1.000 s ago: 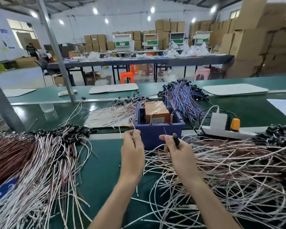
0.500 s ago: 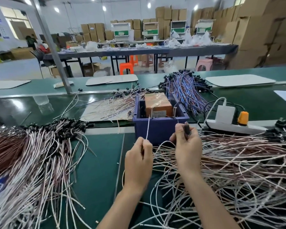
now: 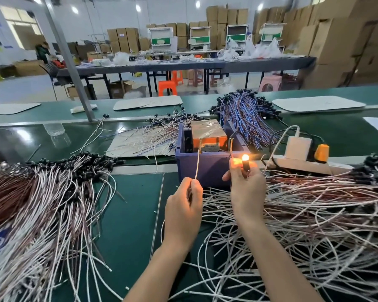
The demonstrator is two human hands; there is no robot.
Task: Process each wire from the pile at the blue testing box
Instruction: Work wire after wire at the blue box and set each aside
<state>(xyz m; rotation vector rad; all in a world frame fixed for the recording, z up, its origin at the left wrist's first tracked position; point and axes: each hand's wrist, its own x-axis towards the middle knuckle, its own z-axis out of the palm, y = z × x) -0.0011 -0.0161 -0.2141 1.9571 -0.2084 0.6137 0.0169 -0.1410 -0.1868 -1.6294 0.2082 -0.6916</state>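
The wire (image 3: 197,164) looks light and springy — best pinched near its ends, as here. The left hand (image 3: 183,205) has its grip pinched on the bare end, touching the left post on the blue testing box (image 3: 205,168). The right hand (image 3: 246,188), just in front of the box, has its grip closed around the black lamp end (image 3: 246,164). Half a second ago the bulb was dark — now it glows. The unsorted pile (image 3: 314,225) lies right of the box on the worktop (image 3: 129,214).

A green worktop (image 3: 127,225) carries heaps of wires: a white-and-brown pile (image 3: 42,203) at left, a tangled pile (image 3: 303,219) at right. Between them stands the blue testing box (image 3: 205,166), with a white power strip (image 3: 301,163) just beside it.
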